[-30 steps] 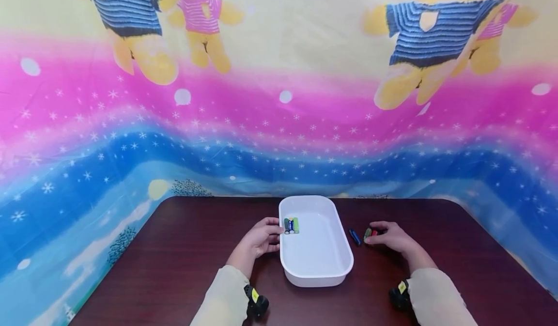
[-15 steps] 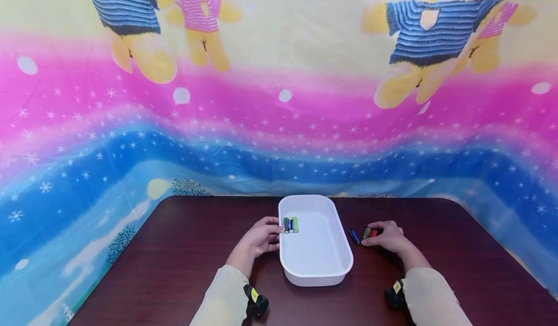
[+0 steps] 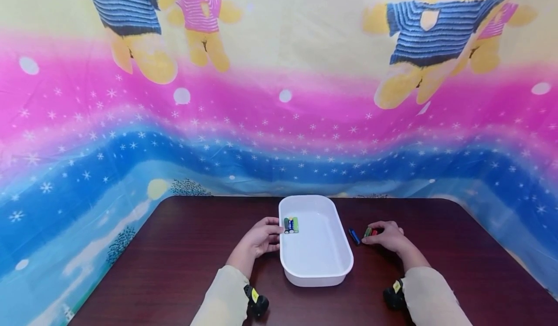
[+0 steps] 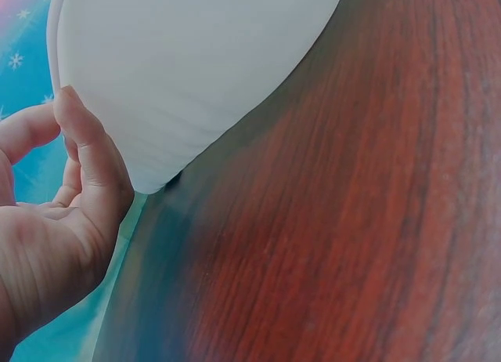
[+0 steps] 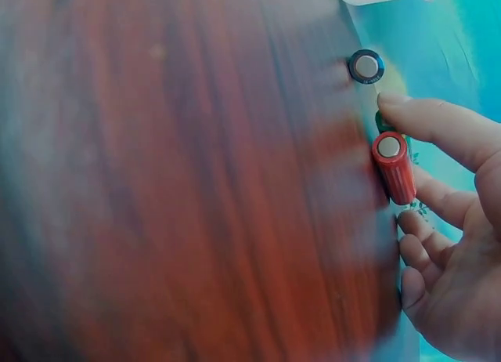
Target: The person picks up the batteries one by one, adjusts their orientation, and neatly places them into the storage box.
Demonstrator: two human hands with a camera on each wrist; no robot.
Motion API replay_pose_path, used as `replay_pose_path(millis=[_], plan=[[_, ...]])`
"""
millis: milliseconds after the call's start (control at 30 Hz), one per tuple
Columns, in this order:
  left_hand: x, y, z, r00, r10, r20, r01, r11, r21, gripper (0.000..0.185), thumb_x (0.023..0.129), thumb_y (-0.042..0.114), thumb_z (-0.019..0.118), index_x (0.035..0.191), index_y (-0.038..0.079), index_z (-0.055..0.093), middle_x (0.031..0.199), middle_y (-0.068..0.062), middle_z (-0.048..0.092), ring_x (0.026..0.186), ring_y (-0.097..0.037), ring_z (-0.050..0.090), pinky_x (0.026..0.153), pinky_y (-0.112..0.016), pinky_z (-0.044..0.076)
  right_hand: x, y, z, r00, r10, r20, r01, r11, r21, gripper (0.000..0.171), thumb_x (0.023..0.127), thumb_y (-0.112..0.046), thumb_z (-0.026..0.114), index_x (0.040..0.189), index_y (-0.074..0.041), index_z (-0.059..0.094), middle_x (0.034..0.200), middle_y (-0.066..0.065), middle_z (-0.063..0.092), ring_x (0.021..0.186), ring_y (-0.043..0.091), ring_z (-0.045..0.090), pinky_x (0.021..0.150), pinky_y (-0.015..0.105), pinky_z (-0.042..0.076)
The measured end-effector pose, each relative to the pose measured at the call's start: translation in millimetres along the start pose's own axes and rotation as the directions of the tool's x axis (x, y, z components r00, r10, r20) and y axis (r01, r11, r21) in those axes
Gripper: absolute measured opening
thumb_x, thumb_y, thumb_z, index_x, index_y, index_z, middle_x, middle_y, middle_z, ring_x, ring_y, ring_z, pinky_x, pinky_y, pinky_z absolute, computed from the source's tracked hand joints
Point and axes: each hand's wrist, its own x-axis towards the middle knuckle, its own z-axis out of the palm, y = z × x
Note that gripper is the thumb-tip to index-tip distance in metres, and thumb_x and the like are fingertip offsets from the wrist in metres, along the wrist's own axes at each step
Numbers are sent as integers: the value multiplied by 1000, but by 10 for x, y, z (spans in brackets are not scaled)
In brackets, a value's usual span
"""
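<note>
A white rectangular plastic basin [image 3: 316,258] stands on the table, with several batteries [image 3: 291,225] side by side against its inner left wall. My left hand [image 3: 262,236] holds the basin's left rim; in the left wrist view the thumb [image 4: 82,131] lies along its edge. Right of the basin, my right hand [image 3: 390,238] has thumb and forefinger at the two ends of a green battery [image 3: 368,231]. A red battery [image 5: 394,168] lies beside it, partly under the hand. A blue battery [image 3: 354,237] lies between that hand and the basin.
The dark red-brown wooden table [image 3: 196,248] has rounded far corners. A printed cloth [image 3: 279,122] with bears and snowflakes hangs behind and around it. Black wrist cameras [image 3: 257,304] are strapped below both hands.
My right hand has shifted slightly left around the green battery, then stayed nearly still. The left hand and the basin have not moved.
</note>
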Motion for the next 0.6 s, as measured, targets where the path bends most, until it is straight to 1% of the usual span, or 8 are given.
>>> replay_pose_path(millis=[67, 167, 233, 333, 400, 433, 533, 600], plan=[[1, -6, 2, 1000, 1, 0, -1, 1000, 0, 41, 84, 3, 59, 119, 4, 39, 95, -14, 57, 65, -12, 55, 53, -25, 50, -2, -6, -21, 1000, 8, 11, -8, 1000, 27, 71, 71, -35, 78, 123, 6, 51, 126, 33, 26, 109, 47, 24, 87, 56, 36], [2, -14, 6, 1000, 4, 3, -4, 1000, -3, 42, 83, 3, 60, 120, 4, 39, 94, -13, 57, 64, -12, 54, 53, -25, 50, 7, -21, -61, 999, 6, 33, -9, 995, 102, 71, 75, -32, 75, 126, 8, 46, 130, 34, 27, 114, 48, 29, 91, 57, 35], [1, -19, 9, 1000, 6, 8, -6, 1000, -6, 43, 83, 3, 60, 120, 3, 38, 94, -13, 57, 65, -12, 55, 53, -25, 50, 19, -40, -90, 999, -2, 39, -4, 987, 160, 71, 78, -30, 74, 129, 8, 43, 131, 34, 30, 117, 47, 33, 94, 57, 35], [-2, -20, 11, 1000, 8, 14, -8, 1000, -12, 41, 83, 2, 60, 118, 3, 38, 96, -14, 57, 66, -13, 56, 53, -25, 51, 45, -87, -141, 999, -43, 19, 37, 967, 251, 71, 80, -26, 73, 133, 7, 39, 131, 32, 37, 118, 45, 37, 95, 55, 37], [-2, -14, 12, 1000, 10, 12, -10, 1000, -12, 40, 83, 2, 59, 117, 3, 39, 98, -16, 57, 67, -14, 56, 53, -25, 51, 58, -139, -180, 997, -77, -7, 76, 944, 320, 72, 79, -23, 73, 134, 6, 37, 130, 30, 40, 118, 41, 42, 95, 50, 38], [-4, -14, 12, 1000, 9, 8, -8, 1000, -12, 39, 83, 2, 60, 116, 4, 40, 100, -17, 57, 68, -14, 57, 53, -25, 51, 62, -167, -198, 995, -93, -20, 94, 932, 350, 71, 80, -21, 73, 135, 6, 36, 130, 29, 42, 116, 37, 45, 95, 47, 40], [-7, -8, 13, 1000, 11, 2, -11, 1000, -7, 38, 84, 3, 59, 116, 4, 40, 104, -20, 56, 69, -14, 57, 54, -26, 51, 51, -274, -258, 990, -139, -35, 139, 876, 461, 71, 81, -10, 70, 136, 9, 30, 131, 31, 38, 106, 23, 56, 90, 36, 45], [-6, -10, 14, 1000, 12, 1, -12, 1000, -4, 37, 84, 2, 58, 117, 4, 40, 106, -21, 56, 69, -14, 57, 54, -26, 51, 37, -354, -292, 987, -158, -27, 149, 836, 528, 71, 81, -3, 67, 137, 12, 26, 132, 33, 34, 98, 13, 57, 86, 29, 48]])
